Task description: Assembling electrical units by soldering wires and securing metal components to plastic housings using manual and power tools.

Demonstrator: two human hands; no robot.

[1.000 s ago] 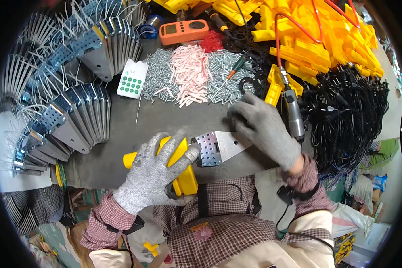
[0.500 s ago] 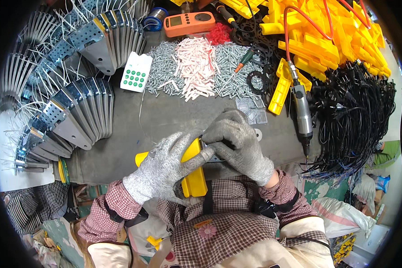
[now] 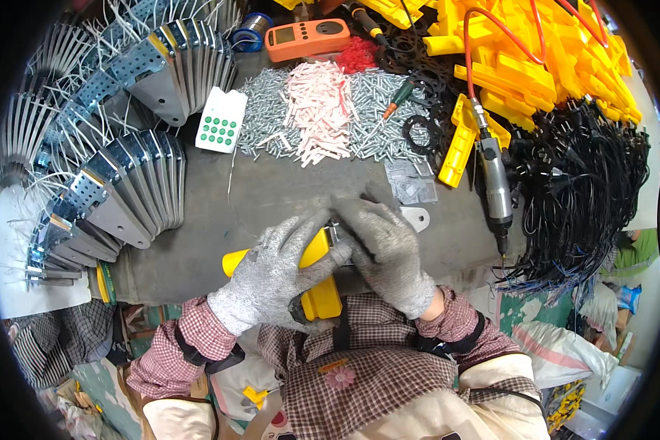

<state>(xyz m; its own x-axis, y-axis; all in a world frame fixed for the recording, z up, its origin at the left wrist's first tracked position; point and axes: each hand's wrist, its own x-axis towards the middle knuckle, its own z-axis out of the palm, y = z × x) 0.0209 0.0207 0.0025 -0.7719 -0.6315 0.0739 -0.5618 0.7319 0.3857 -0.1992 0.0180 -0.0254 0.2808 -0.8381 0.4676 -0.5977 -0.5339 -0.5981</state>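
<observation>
Both hands wear grey knit gloves and meet at the near edge of the grey table (image 3: 286,191). My left hand (image 3: 275,275) wraps over a yellow plastic housing (image 3: 321,297) that lies on the table edge. My right hand (image 3: 385,249) presses a small metal bracket (image 3: 418,217) against the top of that housing; only the bracket's rounded white tab shows past the fingers. Fingertips of both hands touch over the joint, which they hide.
Rows of grey metal brackets (image 3: 125,198) fan along the left. Heaps of screws (image 3: 268,121) and pink plugs (image 3: 317,110) lie mid-table, with an orange meter (image 3: 308,37) behind. An electric screwdriver (image 3: 495,191), yellow housings (image 3: 535,59) and black cables (image 3: 587,198) crowd the right.
My right hand came in from the right with the metal bracket and now lies over the yellow housing beside my left hand. The left hand stayed on the housing.
</observation>
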